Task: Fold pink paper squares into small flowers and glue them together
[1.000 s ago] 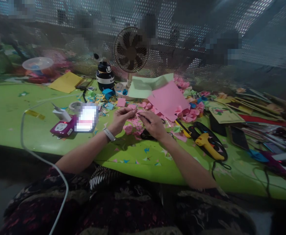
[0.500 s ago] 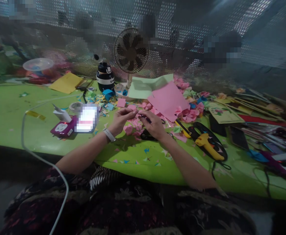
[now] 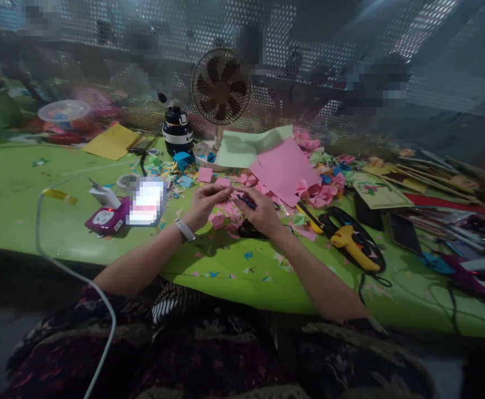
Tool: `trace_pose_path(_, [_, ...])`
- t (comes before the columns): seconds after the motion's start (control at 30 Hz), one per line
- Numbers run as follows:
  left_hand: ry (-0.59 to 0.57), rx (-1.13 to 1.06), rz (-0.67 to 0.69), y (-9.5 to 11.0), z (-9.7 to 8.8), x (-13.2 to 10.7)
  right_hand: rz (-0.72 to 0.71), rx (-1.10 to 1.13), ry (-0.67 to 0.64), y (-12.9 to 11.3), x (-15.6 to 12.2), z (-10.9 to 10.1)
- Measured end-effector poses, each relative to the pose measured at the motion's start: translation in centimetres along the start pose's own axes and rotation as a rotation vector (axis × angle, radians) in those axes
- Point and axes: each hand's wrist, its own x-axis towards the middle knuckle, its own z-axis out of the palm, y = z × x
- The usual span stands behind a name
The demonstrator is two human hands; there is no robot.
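Both hands meet over a heap of small pink paper pieces (image 3: 217, 220) on the green table. The thumb and fingertips of my left hand (image 3: 204, 202) are pinched together; whatever lies between them is too small to make out against the pink paper. My right hand (image 3: 261, 210) is closed around a dark, slim pen-like stick (image 3: 246, 200), whose tip points toward the left fingertips. Under the right hand lies a black tool (image 3: 248, 229), partly covered. A large pink sheet (image 3: 286, 169) rests just beyond the hands, overlapping a pale green sheet (image 3: 238, 148).
A yellow glue gun (image 3: 352, 244) lies on a black pad at the right, beside a yellow cutter (image 3: 311, 219). Left are a lit phone (image 3: 146, 202), a purple power socket (image 3: 105, 219) and a white cable (image 3: 38, 221). Behind stand a dark bottle (image 3: 178, 133) and a fan (image 3: 221, 86).
The dark stick has turned slightly in my right hand and more of it shows. My left hand stays pinched in nearly the same place.
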Motion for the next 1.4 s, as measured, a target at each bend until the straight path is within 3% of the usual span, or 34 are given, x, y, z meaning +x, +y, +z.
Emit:
trace_pose_path(0.17, [0.003, -0.007, 0.041, -0.12, -0.13, 0.06, -0.073, -0.016, 0.008, -0.27, -0.03, 0.21])
trace_pose_path(0.63, [-0.014, -0.015, -0.019, -0.04, 0.09, -0.04, 0.047, 0.022, -0.056, -0.34, -0.08, 0.14])
trace_pose_path(0.9, [0.000, 0.032, 0.060, 0.08, 0.16, -0.18, 0.000, 0.029, -0.056, -0.49, -0.15, 0.23])
trace_pose_path(1.2, [0.060, 0.035, 0.113, -0.20, -0.35, 0.21, -0.013, -0.076, -0.087, -0.08, -0.14, 0.36])
trace_pose_path(1.4, [0.110, -0.056, 0.062, 0.13, -0.65, 0.66, 0.053, -0.108, -0.129, -0.50, -0.20, 0.12])
